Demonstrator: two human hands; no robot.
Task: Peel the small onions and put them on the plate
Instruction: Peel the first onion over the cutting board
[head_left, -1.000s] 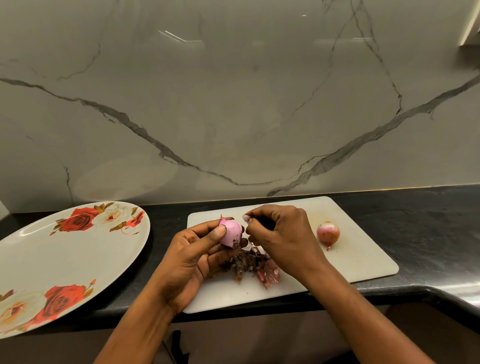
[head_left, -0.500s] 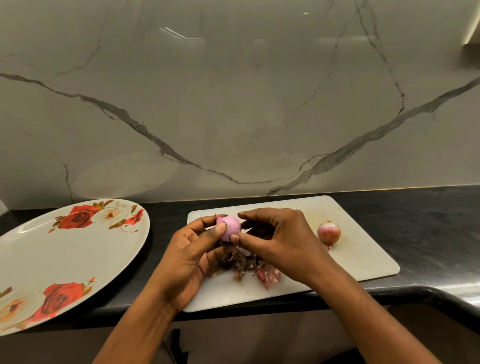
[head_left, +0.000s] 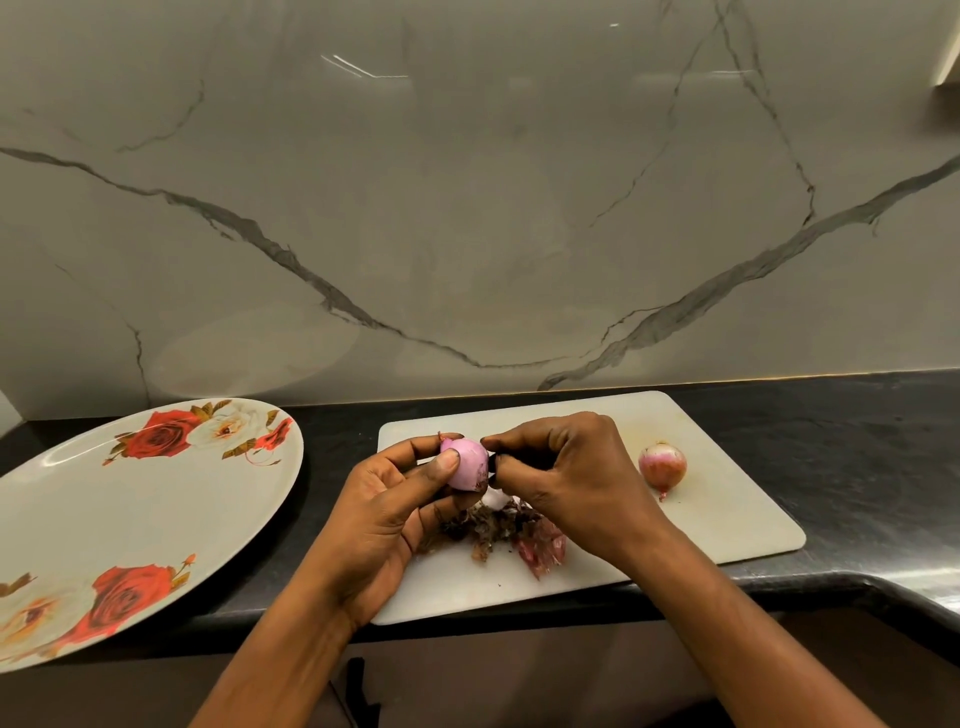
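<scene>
**A:** What do we hold?

**B:** Our left hand (head_left: 384, 499) grips 1 small pink onion (head_left: 467, 465). The thumb lies across its front and the fingers curl behind it. We hold it lifted above the white cutting board (head_left: 727, 519).

**A:** And our right hand?

**B:** Our right hand (head_left: 571, 478) is curled, and its thumb and forefinger tips pinch at the onion's right side. We cannot tell whether a strip of skin sits between them.

**A:** How does the onion look?

**B:** Most of the side facing us is smooth, glossy pink. We see a scrap of dry skin at the top and another at the lower edge.

**A:** What lies beneath our hands?

**B:** A heap of brown and reddish peels (head_left: 498, 525) lies on the board, partly hidden by our hands.

**A:** Do we see another onion?

**B:** Yes, 1 second onion (head_left: 662, 466) rests on the board to the right of our right hand, near it but apart. Its skin is pale and reddish.

**A:** Where is the plate?

**B:** The rose-patterned plate (head_left: 104, 519) sits on the dark counter (head_left: 857, 441), left of the board, with a gap between the 2. A veined marble wall (head_left: 467, 208) rises behind.
</scene>
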